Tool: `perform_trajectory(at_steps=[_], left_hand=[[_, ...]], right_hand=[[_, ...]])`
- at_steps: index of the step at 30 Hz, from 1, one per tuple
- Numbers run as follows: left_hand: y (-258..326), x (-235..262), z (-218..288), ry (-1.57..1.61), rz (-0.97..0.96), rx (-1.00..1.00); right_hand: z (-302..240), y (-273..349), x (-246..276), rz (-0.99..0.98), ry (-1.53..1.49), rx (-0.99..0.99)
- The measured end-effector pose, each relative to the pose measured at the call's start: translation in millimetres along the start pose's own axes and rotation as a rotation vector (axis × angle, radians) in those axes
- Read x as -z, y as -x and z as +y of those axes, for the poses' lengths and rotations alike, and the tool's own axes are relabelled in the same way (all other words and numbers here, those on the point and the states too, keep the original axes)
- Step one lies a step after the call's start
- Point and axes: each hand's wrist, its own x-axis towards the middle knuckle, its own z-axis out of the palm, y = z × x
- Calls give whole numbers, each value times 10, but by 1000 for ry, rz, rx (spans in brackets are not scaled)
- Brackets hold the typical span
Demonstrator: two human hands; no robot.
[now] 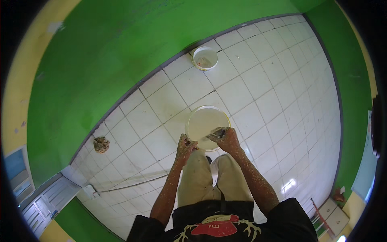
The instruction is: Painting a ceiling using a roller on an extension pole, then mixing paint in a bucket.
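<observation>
One pale round bucket point(208, 106) is just beyond your two knees point(197, 157), at twelve o'clock. Your left hand's point(186, 146) grip clasps its rim between seven and eight; your right hand's point(225, 139) grip, between four and five, clutches one greyish object point(219, 132), kind unclear. One second bucket point(206, 52) sits at twelve, one brown bundle point(101, 144) near nine.
</observation>
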Motion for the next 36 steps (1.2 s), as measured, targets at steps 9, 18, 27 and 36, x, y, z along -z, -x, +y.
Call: perform_trajectory(at_steps=[9,18,27,36], left_hand=[[-2439,221,-285,-163,-164,48],[-3931,117,-492,-75,-173,58],[-4700,696,-491,-141,-146,22],[-5161,1224,-134,-241,-313,-24]], right_hand=[[1231,-2223,-131,49,362,397],[2068,-3790,-430,-264,7,325],[2066,-4688,-592,-337,448,683],[2145,-5141,-1014,-361,62,712]])
